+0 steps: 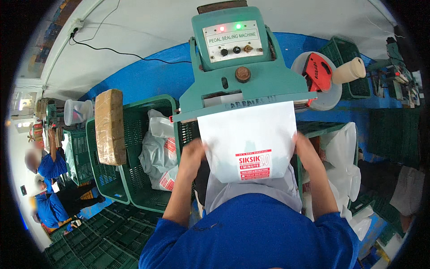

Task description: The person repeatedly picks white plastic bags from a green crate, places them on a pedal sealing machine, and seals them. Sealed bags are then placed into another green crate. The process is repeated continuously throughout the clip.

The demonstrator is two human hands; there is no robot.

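A white plastic pouch (224, 139) with red print hangs in front of me, its far edge at the jaw of a green pedal sealing machine (201, 101). My left hand (193, 153) is closed on the pouch's left side, fingertips partly behind the plastic. On the opposite side, my right hand (303, 144) grips the pouch's right edge, its fingers slightly blurred. Whether the far edge lies between the sealing bars is hidden by the machine's front bar. Two indicator lights, one red and one green, glow on the control panel (212, 38).
At left, a green crate (150, 199) holds printed grey-white pouches (159, 134), with a tape-wrapped brown block (109, 130) on its rim. White pouches (340, 145) fill a crate at right. A red tape dispenser (319, 74) rests on a round lid. Other people (51, 201) are far left.
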